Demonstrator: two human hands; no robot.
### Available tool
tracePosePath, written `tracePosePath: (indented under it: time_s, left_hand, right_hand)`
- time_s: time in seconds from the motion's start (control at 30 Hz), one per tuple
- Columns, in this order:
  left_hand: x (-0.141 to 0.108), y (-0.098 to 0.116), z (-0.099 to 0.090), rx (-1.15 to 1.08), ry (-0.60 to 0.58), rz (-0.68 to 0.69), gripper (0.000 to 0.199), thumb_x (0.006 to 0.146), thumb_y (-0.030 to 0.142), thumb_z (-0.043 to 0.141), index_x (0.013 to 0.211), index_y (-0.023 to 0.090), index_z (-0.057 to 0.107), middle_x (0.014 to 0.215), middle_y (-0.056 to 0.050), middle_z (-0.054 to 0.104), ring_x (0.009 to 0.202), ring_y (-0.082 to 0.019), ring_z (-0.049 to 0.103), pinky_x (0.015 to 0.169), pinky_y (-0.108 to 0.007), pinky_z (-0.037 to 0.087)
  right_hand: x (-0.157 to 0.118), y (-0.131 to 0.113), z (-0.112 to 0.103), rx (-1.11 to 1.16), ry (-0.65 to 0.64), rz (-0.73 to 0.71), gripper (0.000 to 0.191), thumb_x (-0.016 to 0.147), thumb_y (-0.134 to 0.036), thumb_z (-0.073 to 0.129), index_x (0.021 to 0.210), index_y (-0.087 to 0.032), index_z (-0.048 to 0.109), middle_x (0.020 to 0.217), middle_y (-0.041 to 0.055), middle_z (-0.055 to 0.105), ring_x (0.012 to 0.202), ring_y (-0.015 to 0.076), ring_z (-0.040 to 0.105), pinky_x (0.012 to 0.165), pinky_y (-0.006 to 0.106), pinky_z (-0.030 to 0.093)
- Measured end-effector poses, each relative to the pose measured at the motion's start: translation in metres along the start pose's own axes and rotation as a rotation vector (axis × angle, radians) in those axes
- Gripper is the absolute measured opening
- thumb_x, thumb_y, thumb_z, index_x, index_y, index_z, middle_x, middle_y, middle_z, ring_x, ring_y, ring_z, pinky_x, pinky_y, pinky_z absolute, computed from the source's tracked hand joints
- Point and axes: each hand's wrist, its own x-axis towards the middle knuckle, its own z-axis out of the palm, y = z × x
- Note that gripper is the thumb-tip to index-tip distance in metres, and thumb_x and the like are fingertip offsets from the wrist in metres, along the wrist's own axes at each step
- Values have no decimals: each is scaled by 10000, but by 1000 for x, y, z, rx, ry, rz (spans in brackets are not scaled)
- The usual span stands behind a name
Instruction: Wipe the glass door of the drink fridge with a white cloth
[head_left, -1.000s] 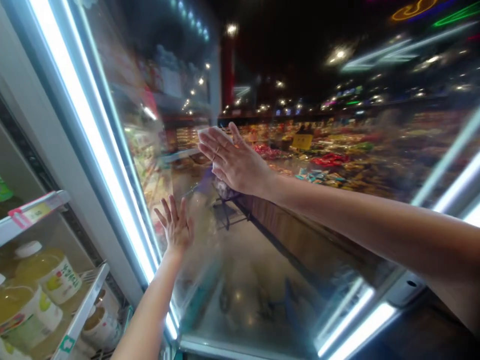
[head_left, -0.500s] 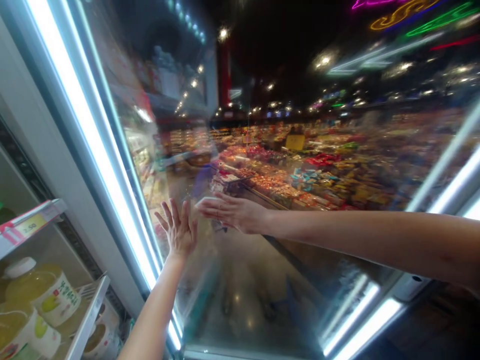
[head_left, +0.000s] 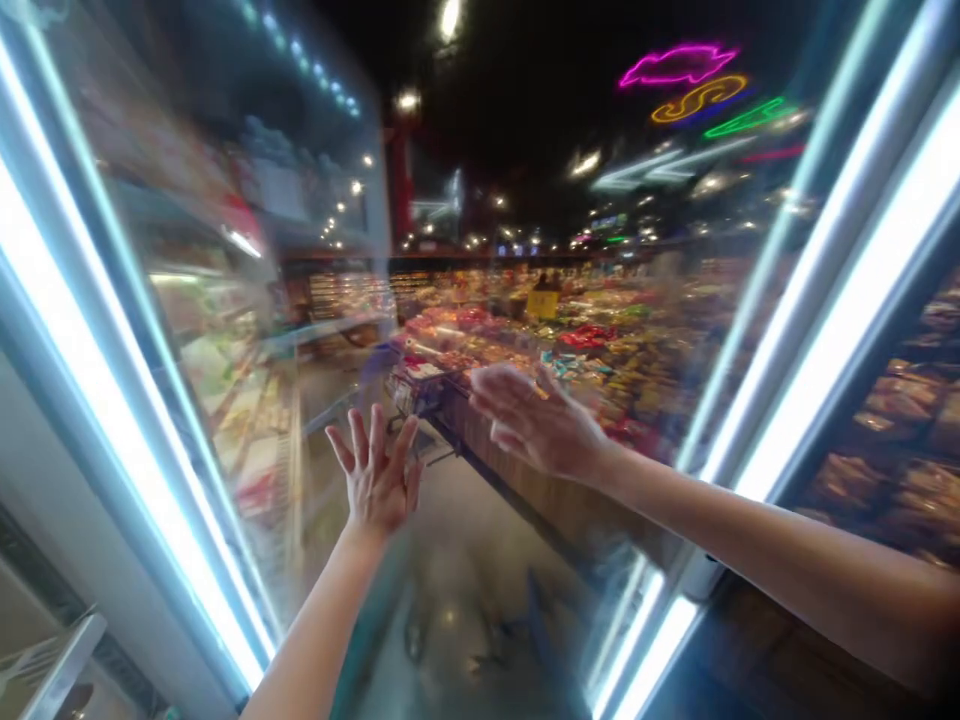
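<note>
A glass door (head_left: 480,620) with bright light strips along both sides fills the middle of the head view. My left hand (head_left: 381,482) lies against the glass, left of centre, fingers spread and pointing up, holding nothing. To its right, my right hand (head_left: 536,425) is raised in front of the glass, somewhat blurred, its fingers stretched out to the left with nothing in them. Whether its palm touches the glass I cannot tell. The two hands are apart.
A bright light strip (head_left: 847,270) runs down the right side, another (head_left: 127,440) down the left. Part of a shelf edge (head_left: 64,665) shows at the lower left. Beyond the glass are produce displays (head_left: 480,330) and neon signs (head_left: 701,97).
The view has swung right, so the left shelf with bottles has mostly gone out of view. My right hand has moved right, away from my left hand. My left hand stays spread on the glass.
</note>
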Motion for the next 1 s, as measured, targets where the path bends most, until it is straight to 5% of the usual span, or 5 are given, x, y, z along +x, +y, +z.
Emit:
tracePosePath:
  time_s: [0.1,0.27,0.5,0.77,1.0]
  left_hand:
    - [17,34,15,-31,-21,25,752,970,352,577,1625,421,213,1759,31,38,1618,-325,-77,1302,-667,-28]
    - [43,85,37,-92,-22,87,744,987,332,534,1642,365,182,1754,-20,117,1624,-325,44,1317,-634,42]
    - [70,137,58,-98,44,182,801,990,350,524,1661,282,92,1750,-68,47,1617,-322,-18,1317,-611,29]
    - [94,156,62,-54,59,181,783,987,367,528,1655,313,122,1750,-54,125,1622,-325,11,1315,-633,31]
    - [111,128,40,56,112,244,808,979,339,552,1666,279,130,1750,-47,78,1623,-288,7,1335,-554,12]
  right_hand:
    - [-26,31,-13,-120,164,280,834,1030,-319,511,1681,-231,-1,1752,93,79,1632,344,-5,1294,698,-23]
    - [-86,50,-16,-80,5,67,826,1023,-339,517,1670,-351,4,1724,0,268,1587,260,294,1309,566,268]
    - [-133,92,-33,-146,146,411,888,1006,-258,504,1668,-187,-82,1743,160,44,1612,408,47,1222,773,238]
    - [-104,124,-59,-121,175,402,910,1014,-289,505,1660,-232,-134,1749,117,29,1610,403,38,1255,757,187]
    - [-48,140,-75,-123,128,120,855,1038,-313,481,1672,-206,-82,1744,117,134,1615,363,135,1298,669,213]
